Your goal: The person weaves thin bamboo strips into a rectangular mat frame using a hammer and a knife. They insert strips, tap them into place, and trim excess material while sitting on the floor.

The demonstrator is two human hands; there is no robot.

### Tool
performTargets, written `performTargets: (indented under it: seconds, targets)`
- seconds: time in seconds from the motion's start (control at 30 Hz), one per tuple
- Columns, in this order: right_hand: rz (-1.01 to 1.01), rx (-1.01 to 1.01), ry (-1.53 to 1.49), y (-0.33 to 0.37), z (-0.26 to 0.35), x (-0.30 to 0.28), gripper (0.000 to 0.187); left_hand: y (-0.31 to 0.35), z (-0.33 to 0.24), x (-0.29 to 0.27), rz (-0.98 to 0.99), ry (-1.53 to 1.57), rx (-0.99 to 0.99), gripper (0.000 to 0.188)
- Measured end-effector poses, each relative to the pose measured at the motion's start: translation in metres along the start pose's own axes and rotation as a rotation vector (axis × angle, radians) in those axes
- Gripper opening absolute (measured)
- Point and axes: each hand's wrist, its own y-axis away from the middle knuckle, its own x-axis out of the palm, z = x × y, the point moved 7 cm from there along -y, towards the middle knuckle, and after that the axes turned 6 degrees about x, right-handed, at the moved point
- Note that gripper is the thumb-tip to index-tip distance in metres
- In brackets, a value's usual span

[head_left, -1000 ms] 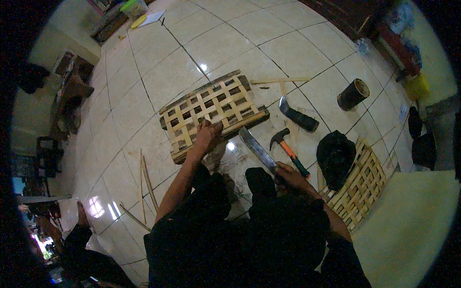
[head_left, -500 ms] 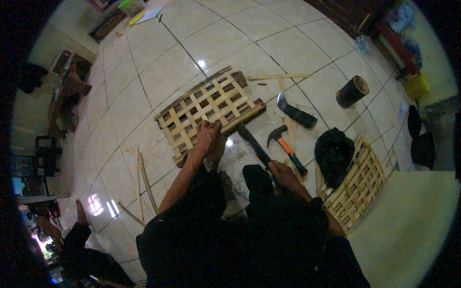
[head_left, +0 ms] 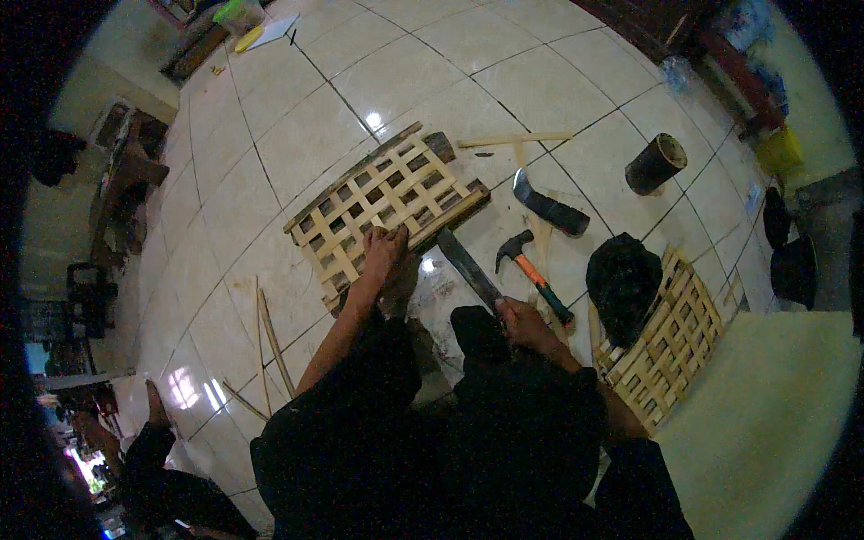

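Note:
A woven bamboo lattice panel (head_left: pixel 364 196) lies tilted on wooden pieces in front of me. My left hand (head_left: pixel 387 250) is closed at its near edge, fingertips pressed on the strips; the thumb is partly hidden. In my right hand (head_left: pixel 529 324) is a long, broad-bladed knife (head_left: pixel 470 270), gripped at the handle. Its blade points away and to the left, with the tip close to the panel's near edge. Right of the knife lies a claw hammer (head_left: pixel 531 270) with an orange and dark handle. Beyond it is a curved blade with a dark wrapped handle (head_left: pixel 558 213).
A second woven panel (head_left: pixel 677 346) and a black plastic bag (head_left: pixel 621 283) lie to the right. A dark cylinder (head_left: pixel 655 164) stands farther off. Thin bamboo strips (head_left: pixel 274 337) lie on the left of the tiled floor. Another person's leg (head_left: pixel 148 441) shows at lower left.
The whole view has shifted slightly. My left hand stays at the panel's edge, and the knife remains in my right hand in nearly the same place.

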Motion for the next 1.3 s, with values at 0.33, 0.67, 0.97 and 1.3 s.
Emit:
performTargets:
  seconds: [0.33,0.67,0.97,1.3]
  targets:
    - [-0.275,-0.136,0.334,0.006,-0.003,-0.011,0.037,0.004,-0.025,-0.006,-0.164,-0.077,0.1,0.052]
    - [0.318,0.36,-0.17,0.009,0.006,-0.005,0.041,0.006,-0.034,-0.037,-0.093,0.084,0.04,0.045]
    - [0.247,0.282,-0.344,0.005,-0.012,-0.023,0.04,-0.005,-0.077,-0.076,0.121,0.117,-0.209,0.049]
    - [-0.101,0.394,-0.45,-0.004,-0.022,-0.062,0.036,0.005,-0.064,-0.066,0.183,0.221,-0.359,0.048]
